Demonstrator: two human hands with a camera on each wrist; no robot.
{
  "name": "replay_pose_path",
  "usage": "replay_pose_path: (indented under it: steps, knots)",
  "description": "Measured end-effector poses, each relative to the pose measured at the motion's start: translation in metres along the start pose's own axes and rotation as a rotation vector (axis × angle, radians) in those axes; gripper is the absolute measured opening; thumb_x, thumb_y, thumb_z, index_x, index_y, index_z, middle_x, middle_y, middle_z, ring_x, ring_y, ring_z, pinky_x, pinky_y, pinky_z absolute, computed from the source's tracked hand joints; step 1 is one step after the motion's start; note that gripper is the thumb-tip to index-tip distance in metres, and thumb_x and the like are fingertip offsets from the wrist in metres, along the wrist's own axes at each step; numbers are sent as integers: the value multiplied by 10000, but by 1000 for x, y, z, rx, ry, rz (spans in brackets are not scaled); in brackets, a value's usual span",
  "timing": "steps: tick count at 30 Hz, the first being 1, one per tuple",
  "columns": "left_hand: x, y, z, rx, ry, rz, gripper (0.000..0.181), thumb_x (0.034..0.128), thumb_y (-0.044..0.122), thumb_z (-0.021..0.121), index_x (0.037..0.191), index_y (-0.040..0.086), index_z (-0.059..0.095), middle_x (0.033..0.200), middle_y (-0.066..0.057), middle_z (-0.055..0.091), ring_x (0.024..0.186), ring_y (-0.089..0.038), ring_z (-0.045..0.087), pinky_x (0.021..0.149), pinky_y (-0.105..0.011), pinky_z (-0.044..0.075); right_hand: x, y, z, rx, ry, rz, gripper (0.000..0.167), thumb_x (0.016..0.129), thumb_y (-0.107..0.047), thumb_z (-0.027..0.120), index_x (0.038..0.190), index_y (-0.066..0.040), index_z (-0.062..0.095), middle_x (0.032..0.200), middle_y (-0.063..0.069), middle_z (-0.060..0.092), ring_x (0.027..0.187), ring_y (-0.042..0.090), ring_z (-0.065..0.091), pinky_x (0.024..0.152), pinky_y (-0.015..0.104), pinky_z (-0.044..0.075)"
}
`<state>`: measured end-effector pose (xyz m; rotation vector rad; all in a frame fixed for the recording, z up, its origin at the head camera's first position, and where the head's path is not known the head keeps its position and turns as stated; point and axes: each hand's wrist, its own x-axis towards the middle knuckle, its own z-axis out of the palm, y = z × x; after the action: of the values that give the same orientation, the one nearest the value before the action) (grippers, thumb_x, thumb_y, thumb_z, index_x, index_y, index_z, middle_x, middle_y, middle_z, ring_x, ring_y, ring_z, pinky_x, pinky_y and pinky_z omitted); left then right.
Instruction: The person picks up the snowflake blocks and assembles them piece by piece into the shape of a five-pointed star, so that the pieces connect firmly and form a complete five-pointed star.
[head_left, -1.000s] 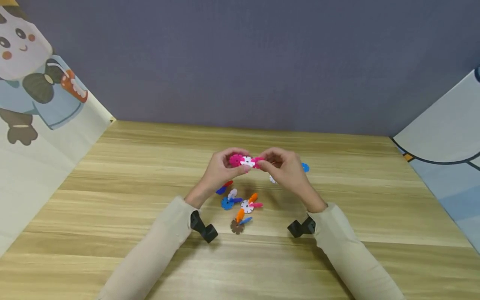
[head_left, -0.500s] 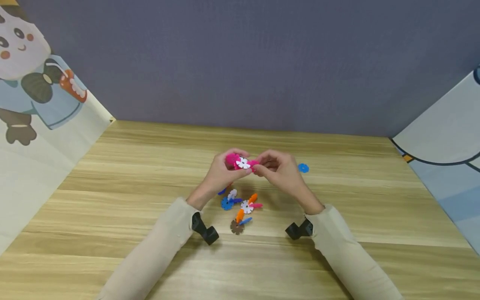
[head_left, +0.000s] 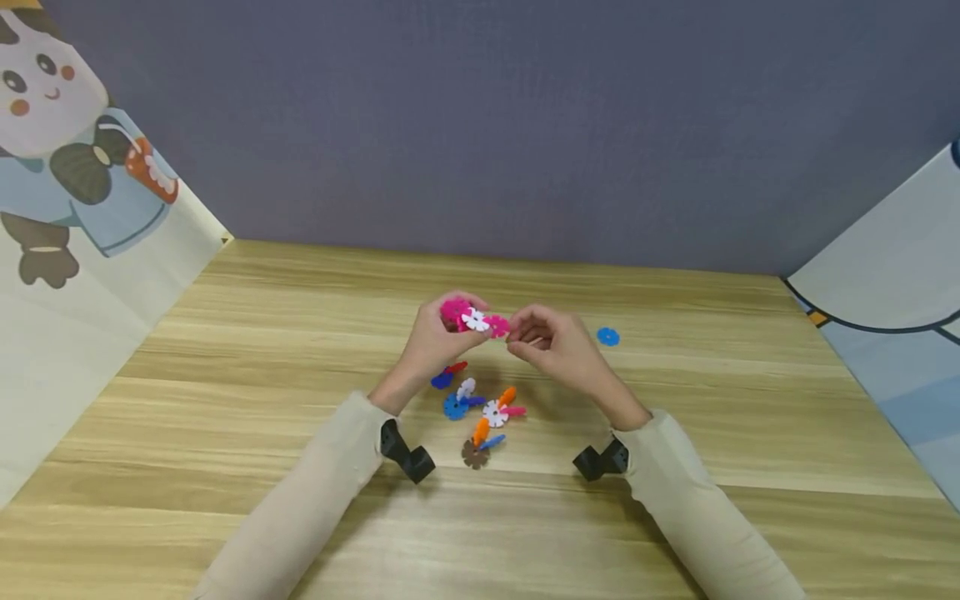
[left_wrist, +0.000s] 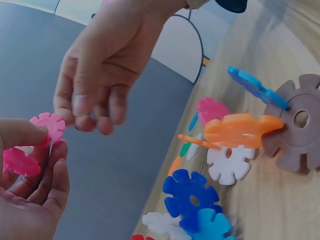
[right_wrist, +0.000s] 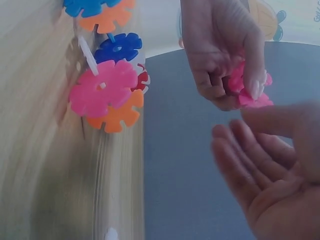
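Note:
My left hand (head_left: 442, 327) pinches a joined piece of notched plastic snowflake discs above the table. In the head view it shows pink discs (head_left: 455, 312) on either side of a white disc (head_left: 475, 319). The fingers hide part of it. Just right of the outer pink disc (left_wrist: 51, 126), my right hand (left_wrist: 107, 67) hangs with loosely bent fingers. Its thumb and fingers stand apart in the right wrist view, with nothing between them. Below the hands, other joined discs lie on the table: a brown disc (head_left: 475, 454), a white disc (head_left: 495, 413) and a blue disc (head_left: 455, 407).
A single blue disc (head_left: 608, 337) lies on the wooden table (head_left: 675, 533), right of my right hand. Dark blue and red discs (head_left: 442, 380) lie near my left wrist. A grey panel (head_left: 480, 125) rises behind the table, with printed panels at both sides.
The pink-and-white piece has moved left with my left hand and turned. My right hand, which pinched its right end, has let go and is slightly apart from it.

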<state>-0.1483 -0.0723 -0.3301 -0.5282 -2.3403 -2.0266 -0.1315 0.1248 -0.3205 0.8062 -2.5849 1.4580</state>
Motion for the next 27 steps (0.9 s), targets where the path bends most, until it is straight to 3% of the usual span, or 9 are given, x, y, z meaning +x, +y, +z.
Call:
replay_pose_path:
  steps: [10, 17, 21, 27]
  knots:
    - [1, -2, -3, 5, -22, 8, 310, 805, 6, 703, 1088, -56, 593, 883, -75, 620, 655, -83, 512, 578, -172, 462, -1, 2, 4, -40, -142, 11, 132, 850, 13, 667, 971, 24, 613, 929, 157, 659, 843, 231, 638, 710, 333, 565]
    - [3, -4, -3, -7, -20, 7, 317, 802, 1, 696, 1091, -67, 586, 830, -23, 597, 637, -70, 490, 573, -168, 457, -3, 7, 12, -166, -302, 30, 161, 853, -32, 667, 1006, 7, 638, 968, 121, 671, 847, 175, 608, 726, 264, 543]
    - [3, -3, -2, -10, -20, 6, 316, 796, -5, 696, 1089, -64, 592, 853, -31, 604, 646, -67, 507, 576, -162, 461, -4, 9, 14, -221, -395, 50, 216, 833, -64, 691, 1035, 3, 652, 982, 97, 676, 859, 171, 606, 762, 295, 544]
    - [4, -4, -1, -6, -25, 15, 309, 793, -18, 694, 1083, -64, 596, 901, -85, 621, 664, -59, 532, 588, -160, 473, -6, 11, 15, -259, -470, 65, 230, 836, -121, 706, 1031, -2, 672, 1002, 87, 688, 894, 169, 628, 821, 301, 536]
